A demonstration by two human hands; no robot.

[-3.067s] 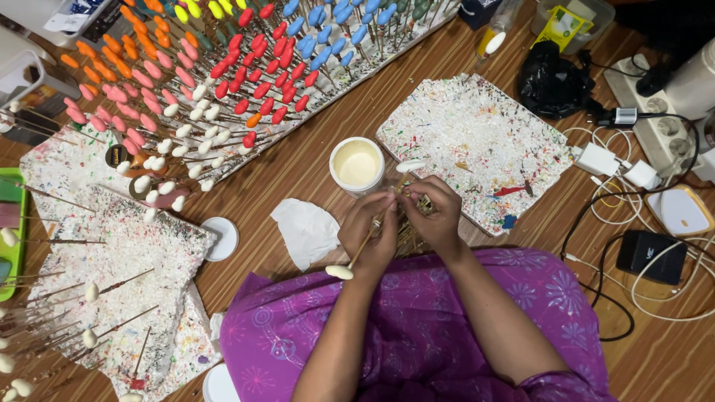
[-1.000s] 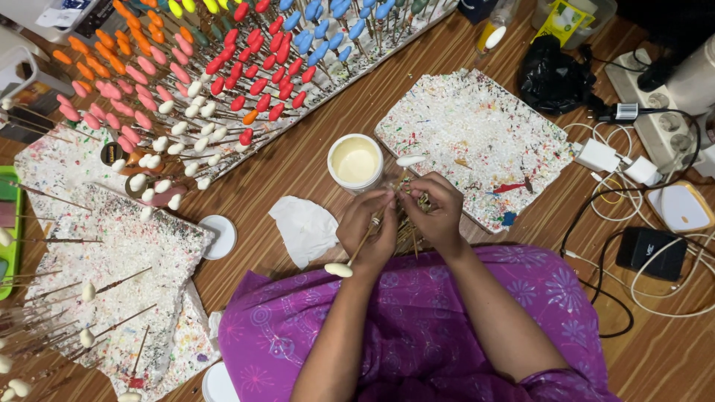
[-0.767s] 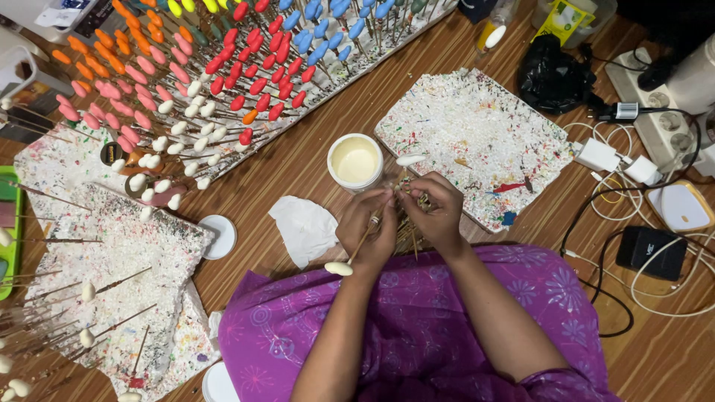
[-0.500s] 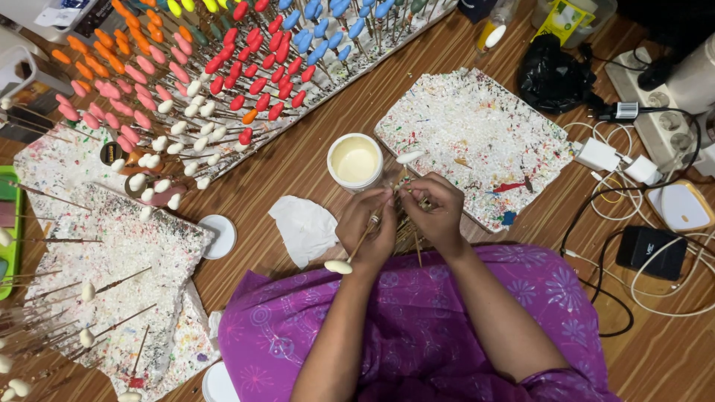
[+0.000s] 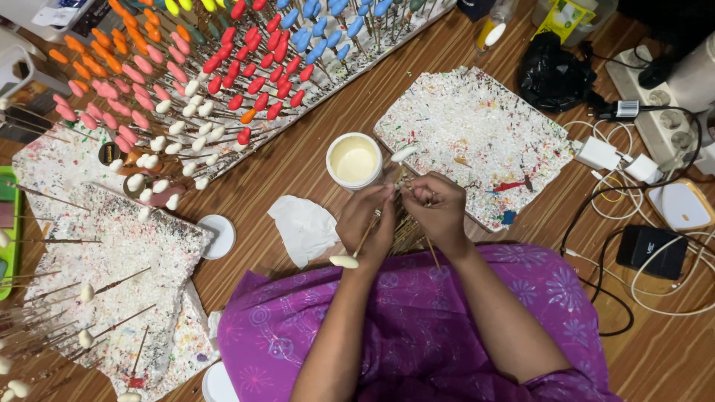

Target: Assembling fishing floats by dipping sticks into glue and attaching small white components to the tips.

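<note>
I see a wooden floor (image 5: 298, 160) crowded on all sides, so room is tight. Upper left: a long foam rack (image 5: 223, 67) planted with sticks carrying orange, pink, red, blue and white oval tips. Lower left: a paint-spattered foam block (image 5: 119, 290) with more sticks leaning out over its edges toward me. Upper right of the hands: a second spattered foam board (image 5: 477, 126), mostly bare. Far right: a tangle of cables (image 5: 633, 246) and a power strip (image 5: 655, 112). The purple lap (image 5: 417, 320) closes the bottom.

Step in hand, my read: working a white oval tip onto a stick, both hands together over the lap edge.

Left hand (image 5: 369, 223) is closed around a thin stick (image 5: 361, 242) whose white tip (image 5: 344, 261) points down-left. Right hand (image 5: 439, 212) is pinched shut at the upper end of the sticks; a second white tip (image 5: 404, 153) pokes up just above it. A loose bundle of bare sticks (image 5: 406, 234) lies under both hands. I cannot tell exactly which stick the right fingers hold.

A cup of cream paint (image 5: 354, 160) sits just beyond the knuckles, a crumpled tissue (image 5: 304, 227) just left of the left hand, and a round white lid (image 5: 214, 237) farther left.

Next move, I'd judge, needs a short lift forward; the only free lane is the bare strip between cup and board. The cup rim is the nearest snag.
</note>
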